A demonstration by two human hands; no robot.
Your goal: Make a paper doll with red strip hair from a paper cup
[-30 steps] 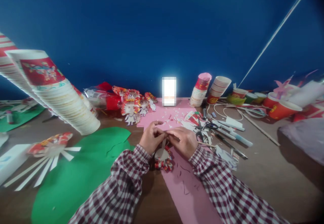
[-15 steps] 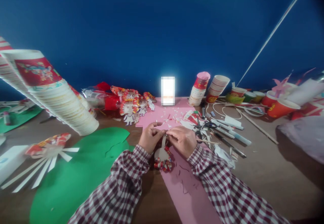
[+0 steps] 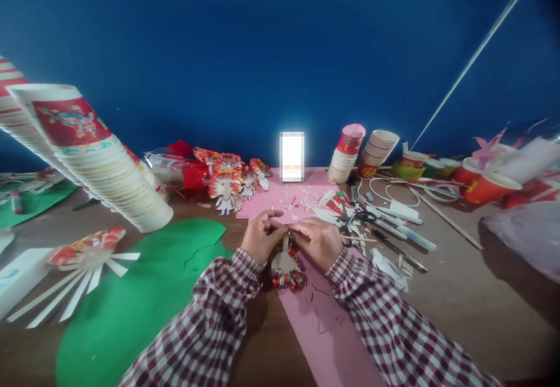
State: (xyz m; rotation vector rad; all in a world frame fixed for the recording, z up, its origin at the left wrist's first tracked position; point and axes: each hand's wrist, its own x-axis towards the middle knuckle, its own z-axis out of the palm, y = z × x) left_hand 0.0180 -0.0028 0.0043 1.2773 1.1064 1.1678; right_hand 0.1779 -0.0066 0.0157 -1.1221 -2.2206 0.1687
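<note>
Sleeves: maroon-and-white checked cloth (image 3: pixel 210 311), both forearms reaching in from the near edge.
Pink sheet: long flat pink sheet with dark pen-like marks (image 3: pixel 328 340), running away from the wearer, mostly under the right side.
Cup piece: small cut paper-cup piece, pale round base with red-and-yellow curled strips (image 3: pixel 284 262); between the hands, on the wearer's side of the grip; resting or hanging, can't tell.
Strip: narrow pale straight paper strip (image 3: pixel 286 244), standing out from the base on the far side; long axis runs base to fingertips, roughly straight away from the wearer.
Left hand: bare left hand (image 3: pixel 259 239), grip pinching the strip's far end, thumb against forefinger.
Right hand: bare right hand (image 3: pixel 321 241), grip pinching at the same end, fingertips just beside the left's; exact contact too small to tell.
Nearer hand: neither clearly; strip end sits between both.
Left side: flat green sheet with a curved outline (image 3: pixel 131 311); fan-cut paper cup with splayed white strips (image 3: pixel 87 258) partly over it.
Right side: thin pale wooden stick (image 3: pixel 359 239) just beside the right hand; black-handled scissors (image 3: pixel 365 216) farther off.
Beyond: white-bodied paper figures with red-yellow trim (image 3: pixel 226 194), far left of the hands.
Back: plain blue wall (image 3: pixel 262 42).
</note>
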